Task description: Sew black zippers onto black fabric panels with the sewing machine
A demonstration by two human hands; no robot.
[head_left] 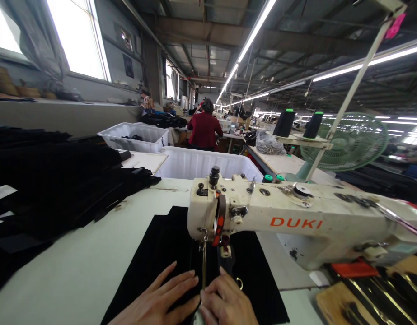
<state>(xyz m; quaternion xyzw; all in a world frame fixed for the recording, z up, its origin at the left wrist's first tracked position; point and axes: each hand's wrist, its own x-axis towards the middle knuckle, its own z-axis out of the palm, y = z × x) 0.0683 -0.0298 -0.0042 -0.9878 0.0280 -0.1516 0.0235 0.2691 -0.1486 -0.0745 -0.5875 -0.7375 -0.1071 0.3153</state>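
Observation:
A large piece of black fabric lies flat under the head of a white sewing machine. My left hand rests on the fabric left of the needle area, palm down with fingers stretched out. Just right of it, my right hand has its thumb and fingers pinched together at the lower end of a narrow gold-coloured strip, perhaps a zipper. That strip runs from below the presser area towards me. A small gold ring shows beside my right hand. The needle tip is hidden.
Stacked black fabric pieces cover the table's left side. Behind the machine stand white plastic bins. Black strips with gold lines lie at right on a wooden board. Thread cones, a green fan and a seated co-worker are farther back.

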